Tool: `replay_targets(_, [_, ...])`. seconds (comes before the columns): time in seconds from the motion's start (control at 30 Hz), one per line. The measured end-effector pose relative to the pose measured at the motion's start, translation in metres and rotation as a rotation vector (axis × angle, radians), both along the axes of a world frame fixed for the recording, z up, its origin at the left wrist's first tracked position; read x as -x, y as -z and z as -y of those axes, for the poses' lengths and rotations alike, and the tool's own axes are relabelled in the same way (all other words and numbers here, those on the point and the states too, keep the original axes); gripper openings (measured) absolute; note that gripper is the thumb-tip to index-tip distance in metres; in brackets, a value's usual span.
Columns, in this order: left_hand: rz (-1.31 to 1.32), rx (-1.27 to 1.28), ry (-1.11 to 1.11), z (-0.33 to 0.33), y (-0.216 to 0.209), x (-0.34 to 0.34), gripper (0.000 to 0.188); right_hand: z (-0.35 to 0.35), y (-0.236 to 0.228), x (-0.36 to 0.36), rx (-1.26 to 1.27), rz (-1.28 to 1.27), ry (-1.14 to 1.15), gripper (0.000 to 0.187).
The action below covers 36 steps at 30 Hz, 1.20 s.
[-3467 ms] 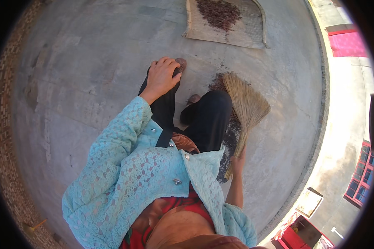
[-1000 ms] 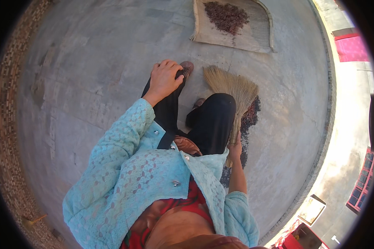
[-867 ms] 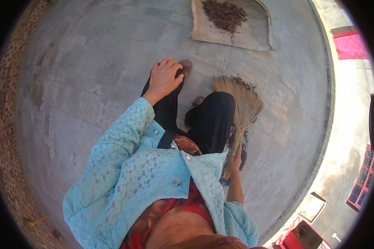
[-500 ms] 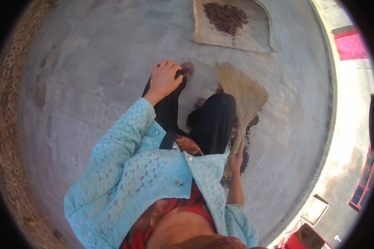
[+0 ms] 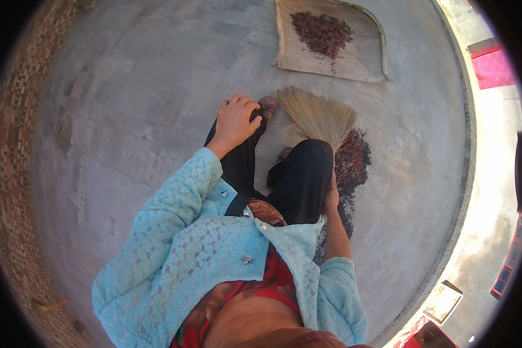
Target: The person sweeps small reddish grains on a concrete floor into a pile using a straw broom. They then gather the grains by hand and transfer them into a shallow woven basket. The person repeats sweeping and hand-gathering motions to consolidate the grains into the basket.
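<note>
No packages, labels, signs or screens are visible anywhere on the concrete floor or at its edges.

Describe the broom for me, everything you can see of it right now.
The broom is a handleless bundle of pale, straw-coloured grass fibres fanning out wide at the tip. Its narrow end runs back beside the black-trousered knee into the right hand, which grips it low, mostly hidden. The fan lies low and tilted on the grey concrete floor, its right edge against a dark reddish-brown pile of small dried bits. It points toward the woven tray without touching it.
</note>
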<state>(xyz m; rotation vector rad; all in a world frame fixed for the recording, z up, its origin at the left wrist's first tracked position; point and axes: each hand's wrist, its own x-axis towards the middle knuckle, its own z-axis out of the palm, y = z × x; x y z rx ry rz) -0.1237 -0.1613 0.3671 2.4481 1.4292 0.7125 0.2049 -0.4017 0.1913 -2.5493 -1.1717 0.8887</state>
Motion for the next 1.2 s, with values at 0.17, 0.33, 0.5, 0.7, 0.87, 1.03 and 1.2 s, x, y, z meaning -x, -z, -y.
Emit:
replay_targets(0.17, [0.022,0.019,0.031,-0.002,0.002,-0.007,0.025,0.085,-0.036,-0.001,0.136,-0.058,0.220,0.101])
replay_targets(0.33, [0.003,0.012,0.053,-0.001,0.002,-0.015,0.025,0.179,-0.051,0.013,-0.103,-0.115,0.354,0.106])
replay_targets(0.5, [-0.019,-0.003,0.068,-0.001,0.003,-0.020,0.026,0.216,-0.069,0.030,-0.298,-0.199,0.451,0.102])
replay_targets(0.7, [-0.040,0.014,0.082,0.001,0.003,-0.023,0.027,0.207,-0.071,0.025,-0.458,-0.416,0.597,0.101])
replay_targets(0.87, [-0.036,0.009,0.083,0.001,0.003,-0.020,0.027,0.149,-0.059,-0.004,-0.561,-0.535,0.678,0.100])
replay_targets(1.03, [-0.043,-0.004,0.071,-0.002,0.004,-0.017,0.028,0.098,-0.027,-0.054,-0.500,-0.596,0.750,0.100])
replay_targets(1.2, [-0.047,-0.012,0.062,0.000,0.002,-0.019,0.028,0.064,-0.010,-0.077,-0.383,-0.574,0.733,0.098])
